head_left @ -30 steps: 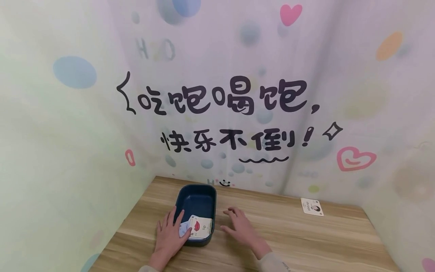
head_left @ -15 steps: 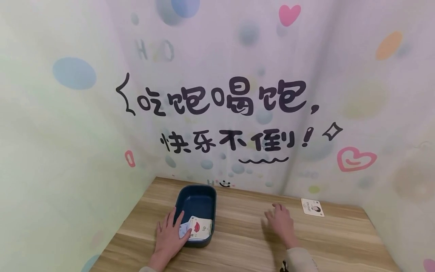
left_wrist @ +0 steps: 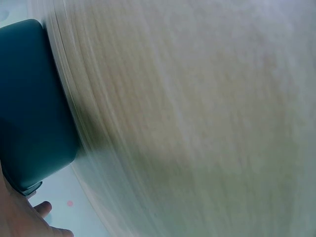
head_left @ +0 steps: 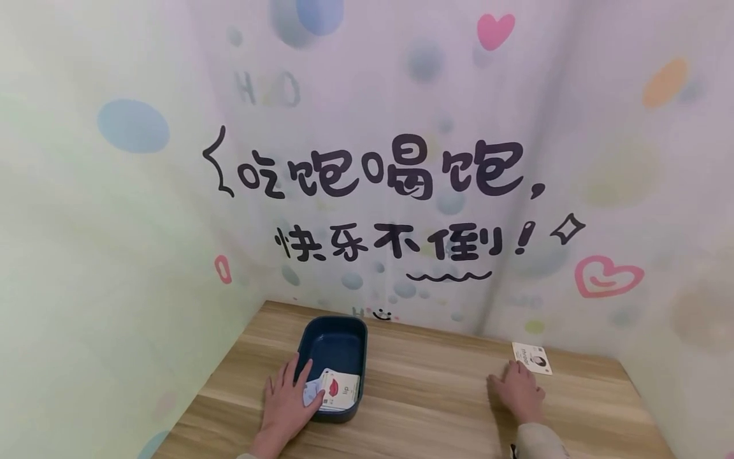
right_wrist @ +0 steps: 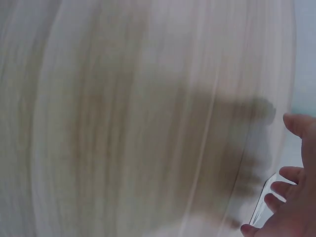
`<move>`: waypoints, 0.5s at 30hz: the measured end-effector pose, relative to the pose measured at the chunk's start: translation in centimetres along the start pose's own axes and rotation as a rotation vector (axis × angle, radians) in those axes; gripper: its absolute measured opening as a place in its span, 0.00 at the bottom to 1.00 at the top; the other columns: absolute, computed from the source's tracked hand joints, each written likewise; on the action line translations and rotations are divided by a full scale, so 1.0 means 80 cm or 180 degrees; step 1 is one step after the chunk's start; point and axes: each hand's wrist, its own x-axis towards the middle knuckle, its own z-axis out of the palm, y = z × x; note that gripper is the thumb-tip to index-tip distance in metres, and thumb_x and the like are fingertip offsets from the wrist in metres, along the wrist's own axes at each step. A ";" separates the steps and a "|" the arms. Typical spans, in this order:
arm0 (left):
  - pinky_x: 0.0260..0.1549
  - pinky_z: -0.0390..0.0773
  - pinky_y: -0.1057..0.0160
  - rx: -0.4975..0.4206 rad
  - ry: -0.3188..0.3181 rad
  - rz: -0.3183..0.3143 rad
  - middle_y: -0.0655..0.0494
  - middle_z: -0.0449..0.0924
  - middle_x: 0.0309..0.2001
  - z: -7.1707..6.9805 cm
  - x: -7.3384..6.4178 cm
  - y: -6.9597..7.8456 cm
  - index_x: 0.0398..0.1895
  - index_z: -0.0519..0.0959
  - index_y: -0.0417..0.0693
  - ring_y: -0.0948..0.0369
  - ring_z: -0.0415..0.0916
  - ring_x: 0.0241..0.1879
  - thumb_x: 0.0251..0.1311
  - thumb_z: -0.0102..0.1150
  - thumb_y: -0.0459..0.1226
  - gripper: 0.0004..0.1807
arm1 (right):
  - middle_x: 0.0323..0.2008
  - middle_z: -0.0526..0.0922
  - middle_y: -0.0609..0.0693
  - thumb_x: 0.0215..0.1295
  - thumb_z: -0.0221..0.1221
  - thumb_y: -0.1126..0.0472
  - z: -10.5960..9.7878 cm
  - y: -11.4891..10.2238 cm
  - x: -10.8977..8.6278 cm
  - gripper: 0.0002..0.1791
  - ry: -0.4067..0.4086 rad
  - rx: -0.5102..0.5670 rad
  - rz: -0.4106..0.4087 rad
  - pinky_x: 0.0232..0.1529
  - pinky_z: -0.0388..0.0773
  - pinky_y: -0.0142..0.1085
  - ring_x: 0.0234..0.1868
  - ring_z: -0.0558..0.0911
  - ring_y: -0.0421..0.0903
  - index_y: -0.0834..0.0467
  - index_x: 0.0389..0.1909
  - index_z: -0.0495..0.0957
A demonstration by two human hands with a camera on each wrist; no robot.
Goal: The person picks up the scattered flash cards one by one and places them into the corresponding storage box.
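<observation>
A dark blue rectangular box [head_left: 334,349] stands at the left of the table. Inside its near end lie a white card [head_left: 346,390] with red lips and the word "lip", and a bluish card [head_left: 311,391] partly covered. My left hand [head_left: 285,400] rests over the box's left wall with fingers spread; the left wrist view catches the box's outer side [left_wrist: 37,94]. At the back right, a card [head_left: 536,359] reading "throat" lies flat. My right hand [head_left: 520,394] is just in front of it, fingertips over or near its left edge; contact cannot be told.
The wood-grain table [head_left: 424,389] runs back to a printed fabric wall [head_left: 367,127] with dark lettering and coloured shapes. Another wall [head_left: 126,255] borders the table's left side. Bare wood lies between the box and the throat card.
My right hand has moved right from beside the box to the throat card. The left hand has stayed on the box, and the cards lie as before.
</observation>
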 end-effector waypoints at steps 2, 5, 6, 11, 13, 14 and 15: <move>0.66 0.55 0.26 0.0003 0.0014 0.0019 0.43 0.58 0.76 0.001 -0.001 0.000 0.72 0.68 0.55 0.39 0.58 0.73 0.58 0.60 0.61 0.40 | 0.70 0.52 0.77 0.68 0.54 0.43 -0.003 0.007 -0.003 0.47 -0.0032 -0.0016 0.0013 0.61 0.53 0.77 0.70 0.53 0.76 0.76 0.70 0.52; 0.65 0.55 0.26 0.0002 0.0051 0.0054 0.43 0.58 0.75 0.002 -0.002 0.001 0.71 0.69 0.54 0.39 0.59 0.72 0.58 0.60 0.61 0.40 | 0.68 0.56 0.78 0.67 0.54 0.42 -0.005 0.012 -0.004 0.46 -0.0033 -0.0062 -0.0001 0.60 0.54 0.76 0.68 0.56 0.77 0.76 0.68 0.54; 0.66 0.55 0.26 0.0007 0.0052 0.0043 0.43 0.58 0.76 0.002 -0.002 0.001 0.71 0.69 0.55 0.39 0.59 0.72 0.58 0.60 0.61 0.40 | 0.67 0.57 0.78 0.67 0.55 0.42 -0.005 0.012 -0.004 0.45 -0.0021 -0.0073 -0.0020 0.60 0.55 0.76 0.67 0.57 0.77 0.76 0.67 0.55; 0.65 0.56 0.26 0.0006 0.0078 0.0047 0.43 0.59 0.75 0.001 -0.002 0.001 0.70 0.70 0.54 0.39 0.59 0.72 0.57 0.61 0.61 0.40 | 0.60 0.62 0.80 0.66 0.58 0.47 -0.005 0.013 -0.006 0.40 0.0154 -0.0165 -0.0120 0.55 0.63 0.73 0.61 0.65 0.77 0.78 0.62 0.61; 0.65 0.56 0.26 0.0011 0.0057 0.0034 0.43 0.59 0.75 0.001 -0.002 0.001 0.71 0.69 0.55 0.40 0.59 0.72 0.58 0.60 0.61 0.40 | 0.56 0.64 0.79 0.65 0.60 0.49 -0.005 0.014 -0.006 0.36 0.0244 -0.0213 -0.0154 0.51 0.67 0.71 0.57 0.68 0.77 0.78 0.57 0.66; 0.65 0.56 0.26 0.0013 0.0044 0.0033 0.43 0.58 0.76 0.001 -0.002 0.000 0.71 0.69 0.55 0.40 0.59 0.72 0.58 0.60 0.62 0.40 | 0.54 0.65 0.79 0.64 0.60 0.51 -0.005 0.015 -0.007 0.33 0.0282 -0.0244 -0.0179 0.49 0.68 0.70 0.55 0.70 0.76 0.77 0.55 0.69; 0.65 0.55 0.26 0.0010 0.0035 0.0035 0.43 0.58 0.76 0.001 -0.002 0.001 0.71 0.69 0.55 0.40 0.59 0.72 0.58 0.59 0.62 0.40 | 0.52 0.66 0.78 0.63 0.61 0.52 -0.005 0.015 -0.008 0.30 0.0321 -0.0269 -0.0204 0.47 0.70 0.69 0.54 0.71 0.76 0.76 0.52 0.72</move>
